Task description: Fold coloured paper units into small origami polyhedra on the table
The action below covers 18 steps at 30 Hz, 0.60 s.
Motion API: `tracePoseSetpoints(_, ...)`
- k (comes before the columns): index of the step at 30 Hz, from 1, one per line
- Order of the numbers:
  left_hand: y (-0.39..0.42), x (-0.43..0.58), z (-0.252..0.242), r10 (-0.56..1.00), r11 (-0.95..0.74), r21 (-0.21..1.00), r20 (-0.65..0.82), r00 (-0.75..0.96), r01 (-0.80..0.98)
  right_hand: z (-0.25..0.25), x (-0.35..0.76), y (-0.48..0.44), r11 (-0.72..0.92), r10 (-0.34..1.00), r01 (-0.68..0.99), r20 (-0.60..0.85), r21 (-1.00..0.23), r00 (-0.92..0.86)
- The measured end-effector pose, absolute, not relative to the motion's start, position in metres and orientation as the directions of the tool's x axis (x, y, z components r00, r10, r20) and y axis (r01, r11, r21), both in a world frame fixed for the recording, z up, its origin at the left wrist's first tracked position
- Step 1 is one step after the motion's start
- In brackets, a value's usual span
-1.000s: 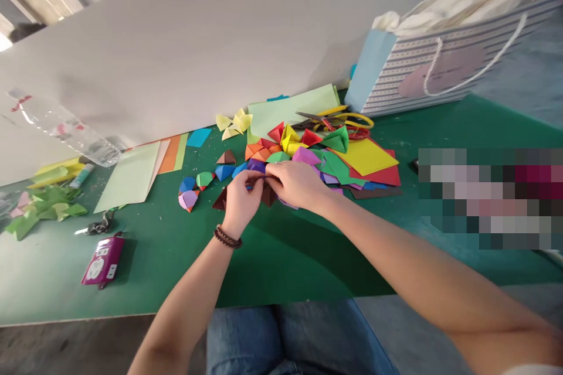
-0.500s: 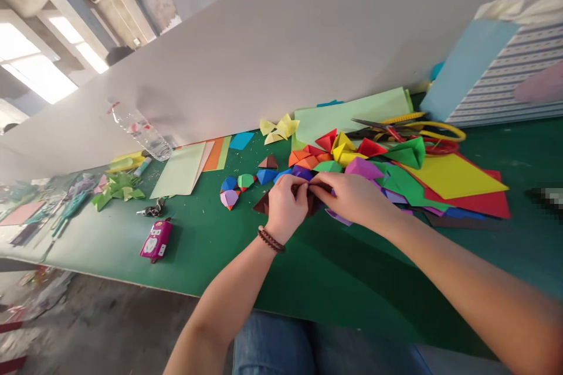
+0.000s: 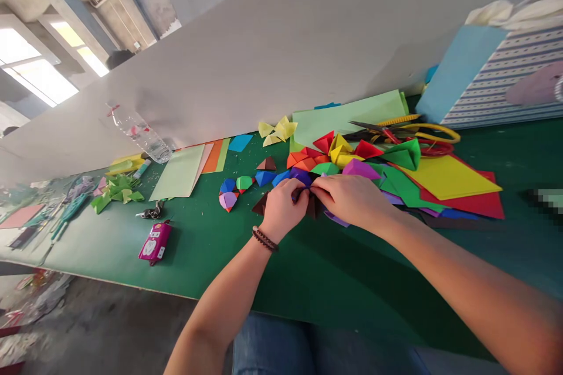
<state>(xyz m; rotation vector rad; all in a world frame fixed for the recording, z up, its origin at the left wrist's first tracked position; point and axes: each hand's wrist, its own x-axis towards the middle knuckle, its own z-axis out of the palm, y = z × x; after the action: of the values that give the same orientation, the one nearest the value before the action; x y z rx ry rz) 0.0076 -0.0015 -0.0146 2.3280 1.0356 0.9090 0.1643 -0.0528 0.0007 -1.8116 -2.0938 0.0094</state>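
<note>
My left hand (image 3: 284, 206), with a beaded bracelet at the wrist, and my right hand (image 3: 354, 198) meet fingertip to fingertip over the green table (image 3: 193, 263). Both are closed in a pinch on a dark brown folded paper piece (image 3: 312, 207), mostly hidden by the fingers. Another brown paper piece (image 3: 260, 205) pokes out beside my left hand. Just behind the hands lie folded paper pieces: blue (image 3: 265, 178), orange (image 3: 308, 159), yellow (image 3: 343, 151) and purple (image 3: 361, 169). A small cluster of rounded folded pieces (image 3: 228, 200) sits to the left.
Coloured paper sheets (image 3: 461, 179) and scissors (image 3: 435, 139) lie at right, near a striped box (image 3: 497, 76). A pink packet (image 3: 155, 242), keys (image 3: 152, 211), green paper scraps (image 3: 118, 192) and a plastic bottle (image 3: 143, 132) stand left. A white partition (image 3: 281, 58) runs behind.
Both hands stay pinched together at almost the same spot, with the fingers and left wrist shifting slightly. The camera view has moved a little; the things on the table lie as before.
</note>
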Motion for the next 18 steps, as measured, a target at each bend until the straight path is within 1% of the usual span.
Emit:
tracePoseSetpoints(4, -0.0026, 0.008, -0.0129, 0.778, -0.619, 0.582, 0.358, 0.517, 0.527, -0.0019, 0.1638, -0.052, 0.172, 0.961, 0.95, 0.258, -0.261, -0.104)
tracePoseSetpoints(8, -0.0048, 0.0099, -0.0105, 0.805, -0.583, 0.615, 0.351, 0.478, 0.531, -0.0034, 0.1678, -0.0511, 0.195, 0.953, 0.903, 0.292, -0.384, -0.081)
tracePoseSetpoints(10, -0.0061, 0.0111, -0.0104, 0.815, -0.571, 0.639, 0.361, 0.454, 0.516, -0.0038, 0.1699, -0.0509, 0.217, 0.948, 0.883, 0.306, -0.417, -0.089)
tracePoseSetpoints(13, -0.0078, 0.0125, -0.0122, 0.815, -0.573, 0.635, 0.373, 0.445, 0.518, -0.004, 0.1696, -0.0518, 0.228, 0.946, 0.908, 0.302, -0.352, -0.12)
tracePoseSetpoints(18, -0.0093, 0.0131, -0.0165, 0.806, -0.59, 0.572, 0.377, 0.455, 0.57, -0.0052, 0.1625, -0.054, 0.23, 0.928, 0.948, 0.343, -0.218, -0.147)
